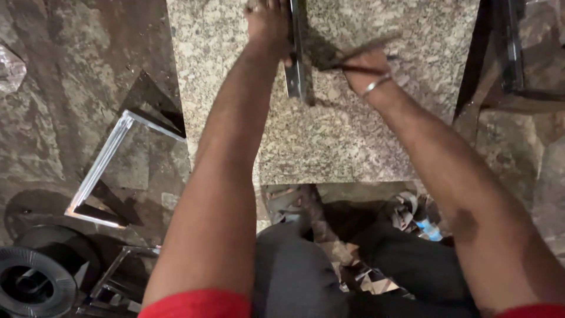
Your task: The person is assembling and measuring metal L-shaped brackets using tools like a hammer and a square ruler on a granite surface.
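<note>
Both hands on speckled granite slab (353, 135) — left hand (268, 23) grips metal strip (296, 65), right hand (368, 65) a dark rod (347, 66).

Speckled beige granite slab (353, 135); silver metal strip (296, 70); red sleeves (197, 305).

frame: bent metal strip (112, 171) on stone floor, left
coil: dark wire spool (35, 282), lower left
rag: crumpled cloth (406, 212) under slab edge
</note>
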